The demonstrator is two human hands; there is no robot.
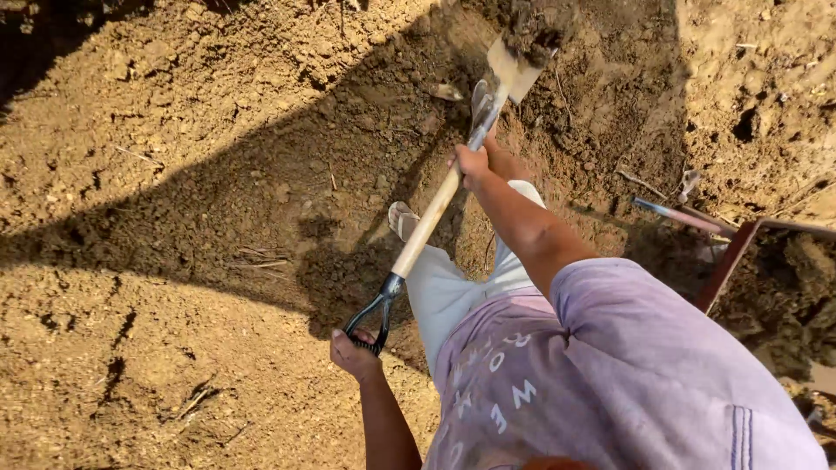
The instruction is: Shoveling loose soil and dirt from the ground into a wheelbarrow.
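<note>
I hold a shovel with a pale wooden shaft point(428, 224) over loose brown soil. My left hand point(352, 353) grips the black D-shaped handle point(373, 315) at its near end. My right hand point(473, 165) is closed around the shaft higher up, close to the metal socket. The shovel blade point(515, 68) is raised at the top of the view and carries a clump of dark earth point(533, 28). My light trousers point(444, 287), a sandalled foot point(402, 219) and a lilac shirt point(610, 383) show below.
Dug, uneven soil point(174, 174) lies all around, half in shadow. A reddish metal frame point(727, 257) and a thin rod point(675, 213) stand at the right beside a dark hollow point(784, 296). Dry twigs are scattered on the ground.
</note>
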